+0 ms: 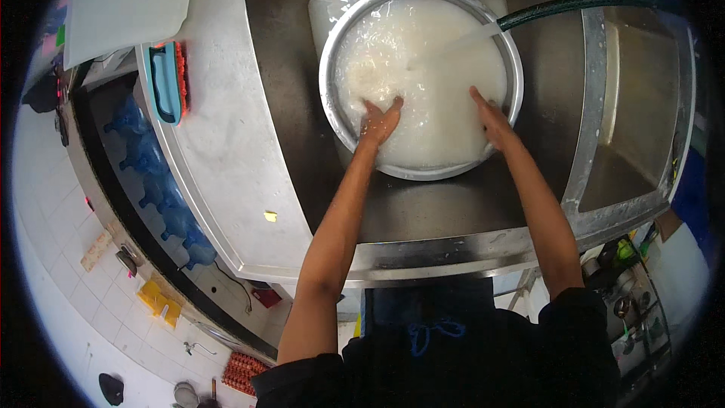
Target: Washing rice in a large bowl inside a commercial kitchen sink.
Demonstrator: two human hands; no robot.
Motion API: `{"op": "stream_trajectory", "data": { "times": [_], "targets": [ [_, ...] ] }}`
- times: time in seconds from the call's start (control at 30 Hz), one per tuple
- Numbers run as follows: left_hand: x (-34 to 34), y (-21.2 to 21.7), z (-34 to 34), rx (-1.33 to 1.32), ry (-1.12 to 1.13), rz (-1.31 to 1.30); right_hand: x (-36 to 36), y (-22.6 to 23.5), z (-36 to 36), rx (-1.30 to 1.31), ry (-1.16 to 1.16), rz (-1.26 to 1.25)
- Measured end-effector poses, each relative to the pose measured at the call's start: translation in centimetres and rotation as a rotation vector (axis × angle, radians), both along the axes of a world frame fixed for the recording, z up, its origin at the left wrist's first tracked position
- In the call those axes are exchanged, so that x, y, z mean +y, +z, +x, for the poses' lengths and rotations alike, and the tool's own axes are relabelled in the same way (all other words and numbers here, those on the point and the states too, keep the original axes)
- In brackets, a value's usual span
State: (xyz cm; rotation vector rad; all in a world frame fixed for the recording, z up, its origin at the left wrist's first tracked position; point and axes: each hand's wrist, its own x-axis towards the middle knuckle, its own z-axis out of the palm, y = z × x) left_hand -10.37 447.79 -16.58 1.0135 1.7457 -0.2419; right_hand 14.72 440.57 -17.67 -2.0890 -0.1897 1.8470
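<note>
A large round metal basin [327, 98] stands in the sink, filled with cloudy, milky water [438, 125]. My left hand [381, 121] dips into the water at the near left, thumb spread from the fingers; the fingertips are partly submerged. By the right inner wall, my right hand [493, 125] has its thumb stretched out, while its other fingers are mostly hidden. Neither hand visibly holds anything. From the right, a dark green hose [574, 6] reaches over the rim and pours a stream of water into the basin. Ripples and bubbles cover the left part of the surface.
The steel sink [547, 181] surrounds the basin, with a second sink compartment [638, 106] on the right. A blue brush with orange bristles [166, 83] lies on the left steel counter [215, 136], near a small yellow scrap [270, 216]. Blue water jugs [162, 181] stand below left.
</note>
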Motion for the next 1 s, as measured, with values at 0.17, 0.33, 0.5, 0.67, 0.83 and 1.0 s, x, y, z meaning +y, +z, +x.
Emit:
{"op": "stream_trajectory", "data": {
  "times": [0.17, 0.33, 0.5, 0.67, 0.83, 1.0],
  "targets": [
    [-1.1, -2.7, -0.6, -0.396, 0.371, -0.273, -0.3, -1.4, -3.2, 0.155, -0.165, -0.036],
    [-0.2, -0.4, 3.6, -0.620, 0.452, -0.349, -1.5, -7.7, -1.0, 0.582, -0.278, 0.055],
    [-0.3, -5.1, 4.7, -1.070, 0.785, -0.370, 0.8, -4.5, -7.0, 0.403, -0.266, 0.080],
    [-2.8, -6.6, 7.4, -1.162, 1.038, -0.103, 2.7, -2.3, -9.8, 0.202, -0.143, 0.204],
    [-0.8, -6.6, 8.7, -1.091, 0.947, 0.107, 1.1, -3.3, -8.6, 0.240, -0.128, 0.373],
    [-3.5, -17.4, 6.8, -1.865, 1.078, -0.135, 3.7, -2.5, -9.7, 0.083, 0.416, 0.549]
  ]
}}
